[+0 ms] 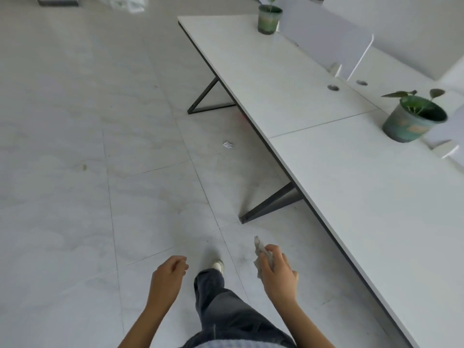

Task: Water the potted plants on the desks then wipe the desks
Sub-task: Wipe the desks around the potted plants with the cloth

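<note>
Right hand (277, 271) clutching crumpled cloth (261, 254); left hand (168, 273) loosely curled, empty.

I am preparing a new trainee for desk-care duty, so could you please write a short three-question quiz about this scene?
1. True or false: the right hand grips a crumpled cloth.
2. How many potted plants stand on the desks?
3. The left hand is: A) holding a watering can; B) loosely curled, holding nothing visible; C) resting on the desk.

Key:
1. True.
2. Two: the near potted plant and the far potted plant.
3. B.
</note>
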`<state>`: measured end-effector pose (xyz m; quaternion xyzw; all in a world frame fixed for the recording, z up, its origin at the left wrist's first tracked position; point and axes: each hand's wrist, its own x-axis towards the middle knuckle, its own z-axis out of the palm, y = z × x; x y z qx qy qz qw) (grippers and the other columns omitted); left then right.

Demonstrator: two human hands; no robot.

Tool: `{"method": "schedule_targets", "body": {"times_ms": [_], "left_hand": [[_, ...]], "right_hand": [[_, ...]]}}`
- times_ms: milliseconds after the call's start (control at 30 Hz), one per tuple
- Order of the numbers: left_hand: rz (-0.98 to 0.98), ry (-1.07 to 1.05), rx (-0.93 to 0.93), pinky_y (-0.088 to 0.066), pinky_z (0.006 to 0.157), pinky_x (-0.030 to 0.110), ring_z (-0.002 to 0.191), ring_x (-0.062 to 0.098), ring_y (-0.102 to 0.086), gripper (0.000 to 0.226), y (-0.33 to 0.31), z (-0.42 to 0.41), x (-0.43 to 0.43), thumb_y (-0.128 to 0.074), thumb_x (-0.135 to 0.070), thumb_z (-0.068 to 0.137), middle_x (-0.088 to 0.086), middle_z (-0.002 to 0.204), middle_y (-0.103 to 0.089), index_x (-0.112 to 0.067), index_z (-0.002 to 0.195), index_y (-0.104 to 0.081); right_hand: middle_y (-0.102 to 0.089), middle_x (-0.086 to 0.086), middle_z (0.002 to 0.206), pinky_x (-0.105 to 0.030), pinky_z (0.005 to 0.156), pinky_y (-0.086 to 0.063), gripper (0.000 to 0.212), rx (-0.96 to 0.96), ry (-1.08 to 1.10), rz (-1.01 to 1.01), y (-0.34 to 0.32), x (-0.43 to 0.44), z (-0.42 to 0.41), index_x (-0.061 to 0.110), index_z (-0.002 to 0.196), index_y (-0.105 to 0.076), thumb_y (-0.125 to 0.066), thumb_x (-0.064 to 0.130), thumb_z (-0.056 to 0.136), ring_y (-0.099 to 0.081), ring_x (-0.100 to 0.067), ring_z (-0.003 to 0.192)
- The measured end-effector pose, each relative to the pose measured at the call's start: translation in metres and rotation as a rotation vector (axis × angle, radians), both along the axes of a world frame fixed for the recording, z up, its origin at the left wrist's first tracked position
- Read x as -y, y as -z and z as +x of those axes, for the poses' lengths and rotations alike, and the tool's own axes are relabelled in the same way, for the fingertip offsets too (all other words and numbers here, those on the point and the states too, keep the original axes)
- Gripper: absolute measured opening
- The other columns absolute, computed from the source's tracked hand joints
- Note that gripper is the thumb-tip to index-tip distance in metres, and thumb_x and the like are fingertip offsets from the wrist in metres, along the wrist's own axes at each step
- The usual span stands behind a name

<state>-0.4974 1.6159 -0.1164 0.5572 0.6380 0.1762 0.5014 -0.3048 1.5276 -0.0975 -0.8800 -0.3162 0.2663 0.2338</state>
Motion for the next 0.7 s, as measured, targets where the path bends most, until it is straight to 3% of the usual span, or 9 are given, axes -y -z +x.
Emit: {"method": "schedule_targets", "body": {"times_ms": [200,333,433,567,633,700], "left_hand": [[0.046,-0.034,-0.087,-0.036,0.084,0.027,0.098,0.019,-0.054,0.020,-0.003,0.001,-0.099,-0.047,-0.013,0.092,0.007,0.110,-0.065,-0.010,0.102,-0.064],[-0.028,-0.148,-0.080,-0.041,0.095,0.039,0.108,0.030,-0.056,0.022,0.006,0.011,-0.154,-0.047,-0.012,0.091,0.015,0.116,-0.064,-0.008,0.103,-0.064],[-0.065,-0.088,-0.101,-0.040,0.101,0.043,0.111,0.034,-0.055,0.027,0.009,0.033,-0.189,-0.045,-0.012,0.092,0.017,0.120,-0.061,-0.002,0.112,-0.061],[-0.068,0.046,-0.074,-0.039,0.093,0.036,0.108,0.030,-0.055,0.025,0.012,0.079,-0.244,-0.044,-0.013,0.093,0.014,0.116,-0.062,-0.005,0.109,-0.062],[-0.088,0.136,-0.033,-0.038,0.083,0.031,0.099,0.026,-0.055,0.017,0.012,0.108,-0.273,-0.045,-0.015,0.092,0.010,0.103,-0.063,-0.012,0.097,-0.061],[-0.098,0.253,-0.004,-0.037,0.074,0.030,0.087,0.021,-0.052,0.014,0.011,0.139,-0.306,-0.045,-0.016,0.092,0.006,0.088,-0.058,-0.013,0.086,-0.057]], "right_hand": [[-0.060,0.003,0.103,-0.026,0.078,-0.017,0.023,-0.059,-0.051,0.116,-0.005,-0.136,0.029,0.024,0.113,-0.048,-0.033,0.029,0.096,-0.053,-0.014,0.082],[-0.060,0.003,0.098,-0.025,0.084,-0.017,0.022,-0.055,-0.042,0.168,-0.015,-0.197,0.056,0.024,0.111,-0.048,-0.033,0.029,0.096,-0.054,-0.015,0.083],[-0.062,0.001,0.098,-0.025,0.084,-0.017,0.022,-0.046,0.016,0.142,-0.011,-0.210,0.069,0.025,0.110,-0.048,-0.033,0.031,0.096,-0.055,-0.017,0.082],[-0.066,0.000,0.096,-0.027,0.089,-0.020,0.020,-0.044,0.109,0.066,0.002,-0.211,0.089,0.028,0.108,-0.048,-0.034,0.032,0.094,-0.058,-0.015,0.084],[-0.066,0.001,0.094,-0.032,0.095,-0.028,0.018,-0.051,0.205,0.087,0.001,-0.219,0.103,0.031,0.101,-0.048,-0.034,0.037,0.090,-0.058,-0.015,0.083],[-0.065,0.004,0.094,-0.031,0.091,-0.027,0.031,-0.012,0.340,0.153,-0.005,-0.235,0.116,0.032,0.095,-0.046,-0.027,0.050,0.077,-0.056,-0.015,0.085]]}}
